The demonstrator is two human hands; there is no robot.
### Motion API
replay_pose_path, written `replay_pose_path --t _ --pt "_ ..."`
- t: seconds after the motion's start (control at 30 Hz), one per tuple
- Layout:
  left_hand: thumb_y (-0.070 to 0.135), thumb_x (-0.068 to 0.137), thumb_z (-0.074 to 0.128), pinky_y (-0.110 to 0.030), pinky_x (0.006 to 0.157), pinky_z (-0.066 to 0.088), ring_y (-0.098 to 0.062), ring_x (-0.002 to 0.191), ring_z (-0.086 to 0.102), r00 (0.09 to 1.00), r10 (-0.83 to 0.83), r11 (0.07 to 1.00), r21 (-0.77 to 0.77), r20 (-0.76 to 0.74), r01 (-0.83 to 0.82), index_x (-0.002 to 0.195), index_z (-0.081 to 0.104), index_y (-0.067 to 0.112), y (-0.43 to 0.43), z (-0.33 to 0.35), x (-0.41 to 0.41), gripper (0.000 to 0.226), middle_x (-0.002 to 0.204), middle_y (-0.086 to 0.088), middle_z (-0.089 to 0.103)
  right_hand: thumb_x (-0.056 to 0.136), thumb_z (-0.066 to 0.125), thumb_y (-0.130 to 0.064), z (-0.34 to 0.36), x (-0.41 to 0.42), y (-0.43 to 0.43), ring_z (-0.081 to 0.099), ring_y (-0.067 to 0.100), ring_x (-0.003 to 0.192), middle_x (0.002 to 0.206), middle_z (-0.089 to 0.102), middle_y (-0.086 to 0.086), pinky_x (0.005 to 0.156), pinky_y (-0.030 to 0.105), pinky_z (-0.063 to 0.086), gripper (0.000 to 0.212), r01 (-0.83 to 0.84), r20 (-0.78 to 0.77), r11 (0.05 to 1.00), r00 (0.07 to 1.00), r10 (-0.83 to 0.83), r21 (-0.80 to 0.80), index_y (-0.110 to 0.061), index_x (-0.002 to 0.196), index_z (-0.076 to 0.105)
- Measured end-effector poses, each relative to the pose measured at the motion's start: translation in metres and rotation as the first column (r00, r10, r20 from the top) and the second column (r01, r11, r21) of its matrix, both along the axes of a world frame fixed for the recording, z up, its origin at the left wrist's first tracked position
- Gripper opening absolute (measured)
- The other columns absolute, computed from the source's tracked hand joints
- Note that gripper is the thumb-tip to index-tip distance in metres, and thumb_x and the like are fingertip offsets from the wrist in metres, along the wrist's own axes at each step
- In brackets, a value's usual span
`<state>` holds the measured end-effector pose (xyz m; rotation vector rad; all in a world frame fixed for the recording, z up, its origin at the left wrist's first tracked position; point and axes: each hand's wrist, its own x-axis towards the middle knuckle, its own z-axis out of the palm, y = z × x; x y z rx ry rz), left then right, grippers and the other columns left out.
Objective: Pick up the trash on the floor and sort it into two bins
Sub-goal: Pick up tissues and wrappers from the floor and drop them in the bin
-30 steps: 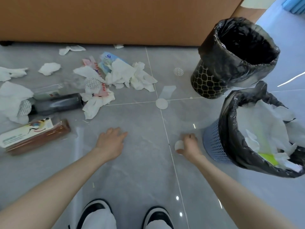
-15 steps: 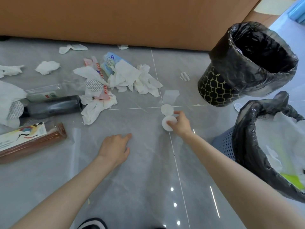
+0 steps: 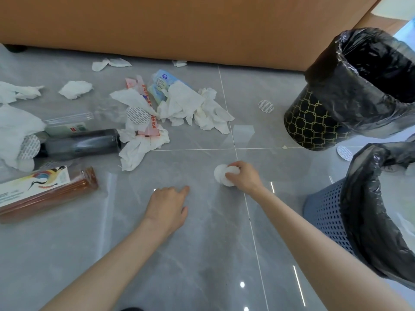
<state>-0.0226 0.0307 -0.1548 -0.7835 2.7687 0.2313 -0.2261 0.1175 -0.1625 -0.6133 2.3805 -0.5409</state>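
My right hand (image 3: 243,178) pinches two round white cotton pads (image 3: 221,173) just above the grey floor, near the tile joint. My left hand (image 3: 167,206) rests flat on the floor with relaxed fingers and holds nothing. Crumpled white tissues (image 3: 193,106) and wrappers lie in a heap ahead. A dark bottle (image 3: 78,144) and a brown bottle with a white label (image 3: 45,191) lie at the left. A black bin with a gold pattern (image 3: 314,124) stands at the right, lined with a black bag. Nearer me is a blue mesh bin (image 3: 325,216), also bag-lined.
An orange-brown panel (image 3: 179,25) runs along the back. More tissues (image 3: 75,89) are scattered at the far left. Round foil seals (image 3: 266,106) lie near the black bin. A clear film square (image 3: 243,132) lies on the tile past my right hand.
My right hand moved from beside the blue bin out to a second cotton pad on the floor and picked it up. It now holds both pads. My left hand stayed on the floor.
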Motion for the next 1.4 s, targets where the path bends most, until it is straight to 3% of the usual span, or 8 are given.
replay_pose_path --t 0.13,0.27,0.37,0.5,0.67,0.9,1.13,1.4 --pt "0.027 0.049 0.083 -0.024 0.045 0.044 -0.022 0.051 0.061 0.994 0.011 0.999 -0.048 -0.109 -0.016 0.087 0.073 0.014 0.005 -0.008 0.009 0.042 0.062 -0.005 0.060 0.084 0.065 -0.017 -0.005 0.035 0.017 0.059 0.025 0.103 0.113 0.065 0.009 0.077 0.024 0.044 0.031 -0.116 0.061 0.993 0.991 0.116 -0.004 -0.009 0.114 0.062" --pt "0.019 0.031 0.085 -0.021 0.038 0.037 -0.020 0.040 0.053 0.990 -0.009 0.998 -0.059 -0.139 0.001 0.064 0.068 0.015 0.005 -0.009 0.010 0.037 0.051 -0.003 0.053 0.081 0.070 -0.021 0.003 0.050 0.013 0.059 0.017 0.090 0.103 0.065 0.004 0.070 0.021 0.041 0.034 -0.064 0.074 0.992 0.995 0.073 -0.112 -0.014 0.113 0.061" --pt "0.018 0.054 0.080 -0.026 0.051 0.045 -0.024 0.058 0.062 0.992 0.011 0.999 -0.032 -0.122 -0.015 0.084 0.071 0.012 0.006 -0.004 0.013 0.032 0.068 -0.006 0.061 0.078 0.075 -0.025 0.005 0.058 0.007 0.057 0.018 0.089 0.097 0.059 0.001 0.075 0.025 0.042 0.046 -0.106 0.081 0.991 0.990 0.113 -0.082 -0.019 0.119 0.054" --pt "0.016 0.092 0.041 -0.031 0.083 0.039 -0.026 0.107 0.053 0.998 0.047 0.999 -0.014 -0.045 -0.048 0.129 0.046 0.014 0.006 -0.007 0.012 0.037 0.115 -0.008 0.053 0.077 0.075 -0.028 -0.004 0.068 0.009 0.052 0.026 0.110 0.114 0.056 0.005 0.092 0.038 0.044 0.055 -0.213 -0.045 0.973 0.975 0.217 0.090 -0.019 0.124 0.048" --pt "0.016 0.093 0.039 -0.032 0.084 0.038 -0.025 0.108 0.051 0.999 0.033 0.999 -0.013 -0.018 -0.033 0.132 0.042 0.015 0.007 -0.006 0.013 0.039 0.118 -0.007 0.051 0.069 0.081 -0.029 -0.005 0.069 0.011 0.035 0.028 0.112 0.116 0.042 0.009 0.091 0.031 0.037 0.057 -0.174 -0.156 0.981 0.970 0.185 0.083 -0.011 0.110 0.047" --pt "0.016 0.094 0.038 -0.035 0.081 0.043 -0.030 0.108 0.056 0.958 0.191 0.982 0.039 -0.214 -0.187 0.133 0.048 0.022 -0.044 0.010 0.011 0.041 0.118 -0.009 0.062 0.087 0.058 -0.016 0.009 0.081 0.009 0.054 0.033 0.081 0.095 0.055 0.006 0.065 0.036 0.042 0.031 -0.151 -0.072 0.988 0.986 0.148 -0.042 -0.022 0.098 0.029" --pt "0.024 0.095 0.042 -0.040 0.112 0.024 -0.030 0.142 0.018 0.920 0.382 0.913 0.194 -0.094 -0.359 0.147 0.028 0.025 -0.104 0.003 0.006 0.053 0.156 -0.011 0.015 0.093 0.051 -0.007 0.023 0.094 -0.002 0.054 0.030 0.087 0.101 0.053 0.005 0.074 0.042 0.047 0.025 -0.015 0.038 0.953 0.999 0.027 -0.304 -0.017 0.108 0.034" --pt "0.021 0.093 0.051 -0.036 0.097 0.037 -0.028 0.117 0.044 0.918 0.360 0.927 0.174 -0.165 -0.332 0.131 0.047 0.016 -0.076 -0.017 0.021 0.038 0.131 -0.004 0.048 0.092 0.053 -0.009 0.032 0.098 -0.006 0.053 0.025 0.086 0.094 0.050 -0.002 0.072 0.040 0.048 0.026 0.003 0.060 0.924 0.998 0.022 -0.383 -0.020 0.107 0.034"
